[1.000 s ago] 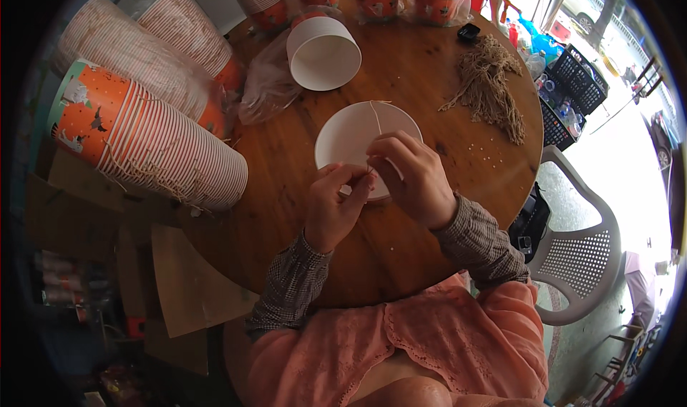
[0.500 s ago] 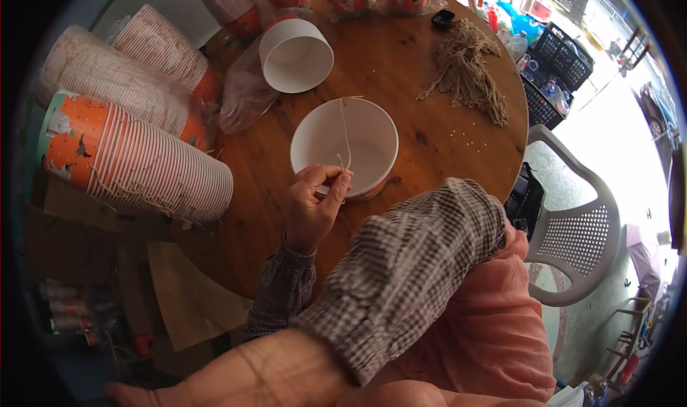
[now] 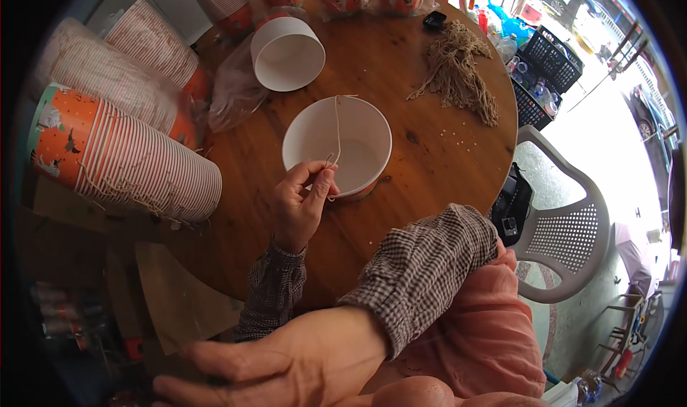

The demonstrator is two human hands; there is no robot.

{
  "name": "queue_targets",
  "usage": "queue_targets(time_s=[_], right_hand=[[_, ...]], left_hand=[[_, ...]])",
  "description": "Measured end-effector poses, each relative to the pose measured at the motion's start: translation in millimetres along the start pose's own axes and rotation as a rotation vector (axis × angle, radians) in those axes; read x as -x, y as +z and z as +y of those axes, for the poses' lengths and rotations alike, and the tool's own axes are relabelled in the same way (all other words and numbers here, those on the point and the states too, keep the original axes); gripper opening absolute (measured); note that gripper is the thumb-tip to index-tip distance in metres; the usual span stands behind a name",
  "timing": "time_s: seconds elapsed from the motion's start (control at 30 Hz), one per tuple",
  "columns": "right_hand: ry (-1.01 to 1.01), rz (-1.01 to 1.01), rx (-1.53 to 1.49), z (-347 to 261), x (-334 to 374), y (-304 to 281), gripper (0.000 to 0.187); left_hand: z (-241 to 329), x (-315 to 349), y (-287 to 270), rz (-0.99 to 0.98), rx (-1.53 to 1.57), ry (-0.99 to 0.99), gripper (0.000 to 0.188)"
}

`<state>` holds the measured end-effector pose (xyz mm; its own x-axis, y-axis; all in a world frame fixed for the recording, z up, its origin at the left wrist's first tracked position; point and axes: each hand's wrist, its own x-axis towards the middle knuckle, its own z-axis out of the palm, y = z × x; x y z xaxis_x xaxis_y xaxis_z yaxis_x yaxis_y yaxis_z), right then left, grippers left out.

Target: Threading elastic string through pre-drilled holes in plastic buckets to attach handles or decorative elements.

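My left hand (image 3: 302, 203) is closed at the near rim of a white paper bucket (image 3: 368, 149), pinching a thin beige string (image 3: 338, 124) between thumb and fingers. That string runs across the bucket's opening to the far rim, where a short end lies over the edge. A small loop of it sticks out by the fingertips. Large and close at the bottom, my right hand (image 3: 279, 360) reaches leftward over my left sleeve. Its fingers are stretched out and apart, with nothing seen in them; the lower fingers are partly cut off.
A second white bucket (image 3: 290, 60) stands behind. At the left lie stacks of orange-patterned buckets (image 3: 154, 160), some in plastic, with strings on the nearest. A bundle of strings (image 3: 458, 63) lies at the table's right, near small white bits. A grey plastic chair (image 3: 569, 235) stands beyond.
My right hand has come further into view, moving right and up from the lower left, its fingers now showing. My left hand still pinches the string at the bucket's rim. The view has shifted slightly.
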<state>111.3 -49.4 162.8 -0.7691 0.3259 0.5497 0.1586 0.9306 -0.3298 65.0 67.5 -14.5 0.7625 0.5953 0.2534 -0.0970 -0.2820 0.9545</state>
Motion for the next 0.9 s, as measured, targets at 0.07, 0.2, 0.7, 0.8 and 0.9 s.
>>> queue_targets(time_s=[0.07, 0.2, 0.7, 0.8, 0.9], right_hand=[[-0.164, 0.839, 0.710, 15, 3, 55, 0.037], [0.267, 0.713, 0.533, 29, 99, 41, 0.028], [0.806, 0.590, 0.137, 92, 160, 33, 0.008], [0.751, 0.680, 0.217, 92, 159, 39, 0.005], [0.760, 0.791, 0.300, 92, 162, 40, 0.005]], left_hand=[[5, 8, -6, 0.027, 0.002, 0.013, 0.016], [-9, 9, -7, 0.106, 0.031, -0.108, 0.015], [7, 4, -18, 0.091, -0.147, 0.107, 0.012], [4, 4, -15, 0.047, -0.297, 0.210, 0.015], [-3, 8, -13, 0.133, -0.117, 0.134, 0.006]])
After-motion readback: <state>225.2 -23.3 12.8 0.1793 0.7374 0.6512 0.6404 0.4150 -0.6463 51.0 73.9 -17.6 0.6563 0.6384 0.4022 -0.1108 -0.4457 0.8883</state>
